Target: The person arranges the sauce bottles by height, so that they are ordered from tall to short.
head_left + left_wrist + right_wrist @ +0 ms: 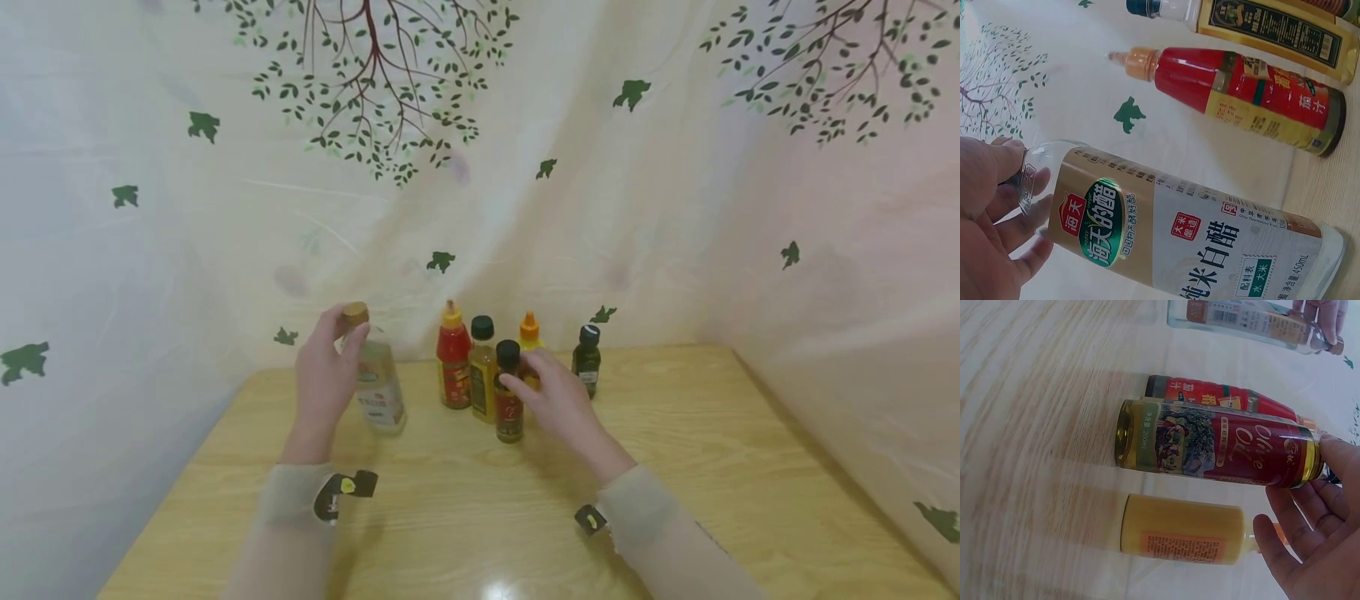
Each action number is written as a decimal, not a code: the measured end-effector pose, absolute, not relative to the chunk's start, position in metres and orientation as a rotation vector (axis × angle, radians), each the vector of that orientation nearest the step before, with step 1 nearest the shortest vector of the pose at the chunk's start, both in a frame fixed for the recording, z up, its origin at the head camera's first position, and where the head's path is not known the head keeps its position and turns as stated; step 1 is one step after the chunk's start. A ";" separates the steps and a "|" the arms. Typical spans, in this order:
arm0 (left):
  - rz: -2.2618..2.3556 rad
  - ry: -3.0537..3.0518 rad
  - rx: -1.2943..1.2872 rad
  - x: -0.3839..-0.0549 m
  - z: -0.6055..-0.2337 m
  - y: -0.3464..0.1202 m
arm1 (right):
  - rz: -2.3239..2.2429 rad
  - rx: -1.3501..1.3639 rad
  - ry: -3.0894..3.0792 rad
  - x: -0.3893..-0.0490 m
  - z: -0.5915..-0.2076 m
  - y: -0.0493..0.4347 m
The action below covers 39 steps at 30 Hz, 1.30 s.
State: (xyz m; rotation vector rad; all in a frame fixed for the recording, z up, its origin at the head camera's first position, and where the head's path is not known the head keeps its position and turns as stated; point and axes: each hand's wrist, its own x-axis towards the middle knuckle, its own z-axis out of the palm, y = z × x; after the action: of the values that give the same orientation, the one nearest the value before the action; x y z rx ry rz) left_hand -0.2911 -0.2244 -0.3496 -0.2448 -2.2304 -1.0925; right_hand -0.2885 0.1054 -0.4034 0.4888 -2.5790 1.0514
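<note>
My left hand (324, 379) grips a clear glass bottle of white rice vinegar (381, 396) by its neck, just under the gold cap (356, 313). The bottle leans a little in the head view, and its gold and white label fills much of the left wrist view. With thumb and fingers around its upper end, my right hand (1325, 540) holds a small olive oil bottle (1210, 445), which has a dark red label and a black cap (508, 353). Beside those right fingers, a yellow squeeze bottle (1182, 528) with an orange tip is partly hidden in the head view.
Between my hands stand a red ketchup bottle (453, 367) and an oil bottle (482, 379) with a dark green cap. A small dark bottle (587, 362) stands to the right. All are on a wooden table (450, 508), before a leaf-patterned cloth (510, 225).
</note>
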 end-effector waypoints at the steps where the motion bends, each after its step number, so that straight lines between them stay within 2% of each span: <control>1: -1.093 -2.234 -0.239 -0.291 -0.349 -0.226 | 1.053 0.487 -2.580 -0.288 -0.403 0.105; 21: -1.166 -2.266 -0.077 -0.295 -0.353 -0.245 | 1.053 0.491 -2.599 -0.289 -0.401 0.105; 39: -1.220 -2.289 -0.056 -0.294 -0.352 -0.245 | 1.055 0.487 -2.607 -0.288 -0.401 0.106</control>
State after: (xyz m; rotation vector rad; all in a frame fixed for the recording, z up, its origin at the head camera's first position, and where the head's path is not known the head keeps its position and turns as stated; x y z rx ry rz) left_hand -0.2945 -0.2450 -0.3524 -0.0562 -2.2894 -1.2200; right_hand -0.2879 0.1061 -0.4011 0.4868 -2.6068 1.0550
